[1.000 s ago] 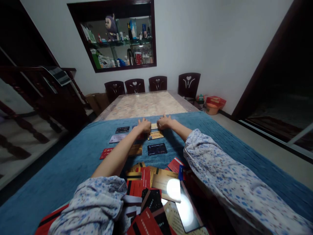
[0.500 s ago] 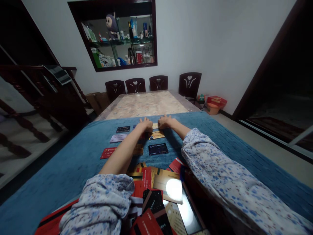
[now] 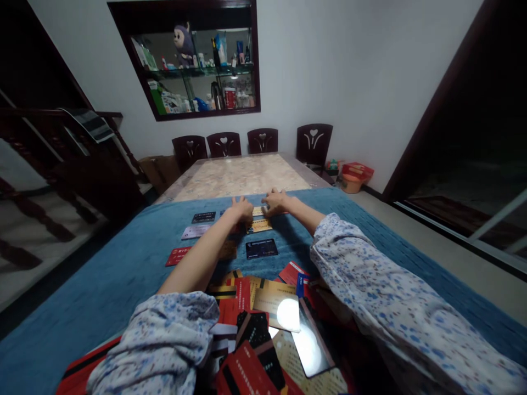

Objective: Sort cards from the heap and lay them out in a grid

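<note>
Both arms reach far out over a blue cloth (image 3: pixel 123 263) on the table. My left hand (image 3: pixel 241 208) and my right hand (image 3: pixel 275 202) rest with fingers bent at the two ends of a pale gold card (image 3: pixel 259 211) in the far row. Just below it lies another gold card (image 3: pixel 259 225), then a dark blue card (image 3: pixel 262 248). Further laid-out cards sit to the left: a black one (image 3: pixel 203 217), a pale purple one (image 3: pixel 193 232) and a red one (image 3: pixel 178 255). A loose heap of red, gold and black cards (image 3: pixel 255 323) lies close to me.
Beyond the cloth the marble tabletop (image 3: pixel 242 175) runs to several dark chairs (image 3: pixel 263 140) along the wall. A wall niche (image 3: pixel 197 60) holds bottles and a plush toy. A red basket (image 3: pixel 354 174) stands on the floor at right, and a stair rail (image 3: pixel 82 164) at left.
The view shifted slightly; both hands stay at the far gold card, with the right hand's fingers lifted a little.
</note>
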Motion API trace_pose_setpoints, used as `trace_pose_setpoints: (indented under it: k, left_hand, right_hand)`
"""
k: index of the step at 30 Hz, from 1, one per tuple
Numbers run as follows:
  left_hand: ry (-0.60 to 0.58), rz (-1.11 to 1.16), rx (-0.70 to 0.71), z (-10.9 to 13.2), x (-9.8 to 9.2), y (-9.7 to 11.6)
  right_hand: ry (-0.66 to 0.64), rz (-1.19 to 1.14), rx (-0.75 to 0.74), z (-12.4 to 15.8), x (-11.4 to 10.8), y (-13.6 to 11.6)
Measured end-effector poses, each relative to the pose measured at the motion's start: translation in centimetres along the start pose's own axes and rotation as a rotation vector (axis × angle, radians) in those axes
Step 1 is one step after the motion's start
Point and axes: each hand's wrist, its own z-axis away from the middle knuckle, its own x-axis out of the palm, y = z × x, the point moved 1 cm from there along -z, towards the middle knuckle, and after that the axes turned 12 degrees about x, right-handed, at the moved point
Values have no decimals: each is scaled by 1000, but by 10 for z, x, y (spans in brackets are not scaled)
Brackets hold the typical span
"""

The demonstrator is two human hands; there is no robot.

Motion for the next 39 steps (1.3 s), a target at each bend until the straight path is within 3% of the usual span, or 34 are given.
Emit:
trace_pose_setpoints:
  k: [6,14,26,39]
  left_hand:
    - [78,-110,26,19,-16,15]
    - [207,-179,115,53,-25,59]
    - [336,-120,290,86,-12,125]
    - [344,39,494,114,6,175]
  right_hand:
    - [58,-12,-39,28,-15,16]
    - [184,-51,-85,83,-13,38]
    - [252,-87,-104,169,8,65]
    - [347,-221,-95,241,44,88]
